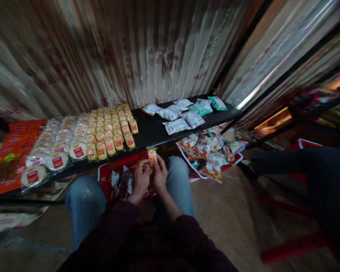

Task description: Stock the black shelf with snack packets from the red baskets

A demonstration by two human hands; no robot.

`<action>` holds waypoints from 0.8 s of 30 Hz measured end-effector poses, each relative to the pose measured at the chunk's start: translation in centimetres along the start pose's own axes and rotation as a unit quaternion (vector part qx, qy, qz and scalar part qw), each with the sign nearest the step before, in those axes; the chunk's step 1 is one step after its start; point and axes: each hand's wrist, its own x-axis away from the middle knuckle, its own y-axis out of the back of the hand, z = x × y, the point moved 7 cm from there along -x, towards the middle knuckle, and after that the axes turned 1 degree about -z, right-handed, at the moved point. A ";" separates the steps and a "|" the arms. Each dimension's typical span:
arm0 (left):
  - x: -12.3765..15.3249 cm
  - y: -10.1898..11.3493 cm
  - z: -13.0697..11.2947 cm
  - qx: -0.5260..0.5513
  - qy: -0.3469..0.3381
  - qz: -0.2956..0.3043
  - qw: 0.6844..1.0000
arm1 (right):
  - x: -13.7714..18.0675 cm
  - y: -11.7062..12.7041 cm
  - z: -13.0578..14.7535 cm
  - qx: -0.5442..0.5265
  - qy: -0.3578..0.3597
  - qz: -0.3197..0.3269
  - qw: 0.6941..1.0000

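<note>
2 hands (142, 177), 1 held yel. pkt (152, 156), 2 nr bskts (121, 161).

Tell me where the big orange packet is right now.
The big orange packet lies at the far left of the head view, on the black shelf, beside the round white snacks in clear wrappers.

A small yellow packet (152, 154), orange-red label facing the camera, sits between the fingers (160, 166).

Held pkt (152, 155) is yellow + red; small pkts (110, 146) at front edge of blk shelf (146, 130) match. Orange bag (11, 151) at L end; white pkts (176, 126), teal pkts (217, 103) nr R end.
</note>
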 end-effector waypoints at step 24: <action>2.5 -1.0 8.9 0.395 0.431 -0.054 0.810 | 1.0 0.6 -5.1 0.210 0.031 0.066 0.975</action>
